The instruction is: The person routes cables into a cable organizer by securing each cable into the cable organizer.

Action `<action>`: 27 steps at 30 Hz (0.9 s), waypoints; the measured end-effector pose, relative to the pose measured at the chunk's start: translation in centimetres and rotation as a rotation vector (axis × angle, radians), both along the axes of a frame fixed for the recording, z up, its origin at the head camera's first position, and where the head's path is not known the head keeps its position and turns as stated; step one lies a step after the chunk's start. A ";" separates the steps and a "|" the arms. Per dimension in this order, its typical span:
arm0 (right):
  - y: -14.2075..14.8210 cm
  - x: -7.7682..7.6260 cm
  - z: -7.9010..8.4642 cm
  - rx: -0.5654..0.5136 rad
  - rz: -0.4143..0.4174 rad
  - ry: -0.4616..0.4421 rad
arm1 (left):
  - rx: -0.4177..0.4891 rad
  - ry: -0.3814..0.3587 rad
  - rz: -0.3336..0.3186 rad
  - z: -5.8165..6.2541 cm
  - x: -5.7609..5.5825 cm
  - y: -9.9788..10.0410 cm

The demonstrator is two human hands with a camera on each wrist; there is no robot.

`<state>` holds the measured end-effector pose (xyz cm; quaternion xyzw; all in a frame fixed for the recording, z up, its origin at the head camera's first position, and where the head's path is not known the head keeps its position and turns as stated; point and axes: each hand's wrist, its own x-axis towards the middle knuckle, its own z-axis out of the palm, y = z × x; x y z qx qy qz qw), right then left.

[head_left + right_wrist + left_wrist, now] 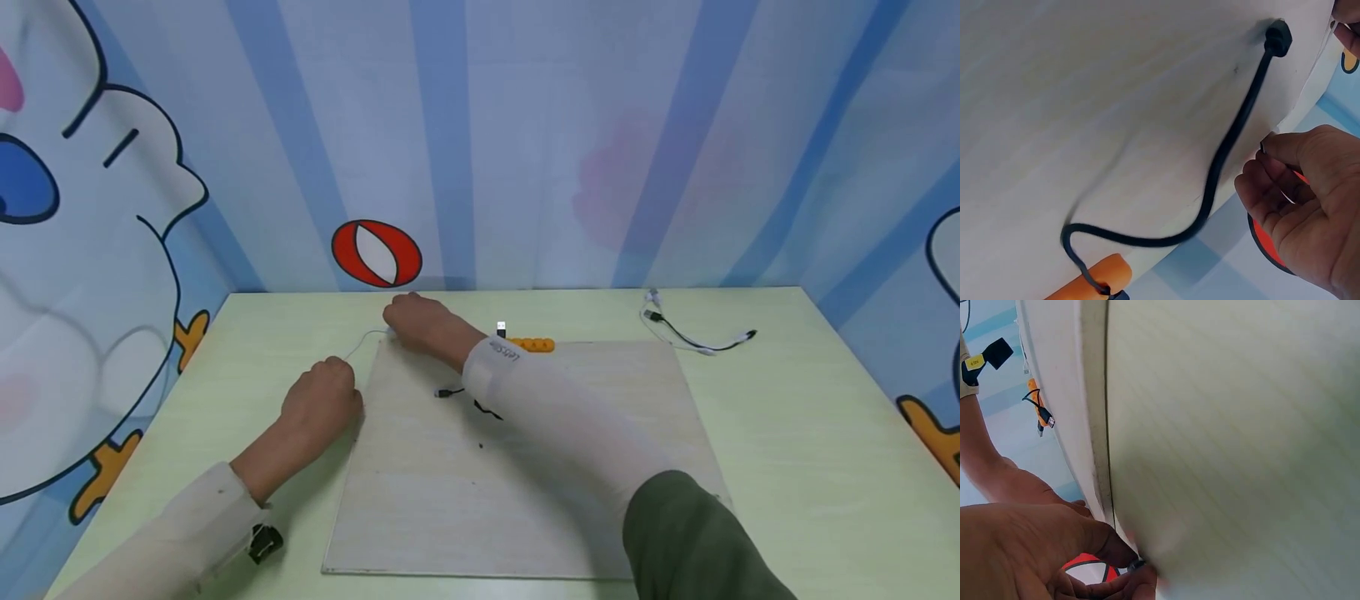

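A thin white cable [365, 337] runs between my two hands at the board's far left corner. My left hand [321, 398] pinches one end of it. In the left wrist view a small dark piece [1137, 565] shows between thumb and finger; its kind is unclear. My right hand [423, 323] pinches the cable's other end near the table's back edge. A black cable [1210, 181] lies curved on the board, one plug [447, 392] near the right forearm. Its other end reaches an orange bumpy holder [532, 344], where a USB plug [501, 329] stands. The right sleeve hides part of this cable.
A pale flat board [465, 517] lies on the light green table [810, 467]. At the back right, a black cable [697, 342] and a white cable [656, 332] lie together. A printed curtain [510, 150] rises behind the table.
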<state>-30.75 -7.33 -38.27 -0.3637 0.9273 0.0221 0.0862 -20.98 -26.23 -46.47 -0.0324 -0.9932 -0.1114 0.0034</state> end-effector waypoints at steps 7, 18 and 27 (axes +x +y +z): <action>0.7 -0.1 0.3 -0.028 -0.022 -0.001 | -0.035 0.044 0.034 -1.2 -0.7 -1.1; 0.7 -0.4 0.1 -0.068 -0.005 -0.087 | -0.076 0.112 0.013 -2.4 -1.0 -1.7; 1.0 0.2 0.5 -0.069 0.014 -0.089 | -0.060 0.115 0.028 -2.1 -0.7 -1.5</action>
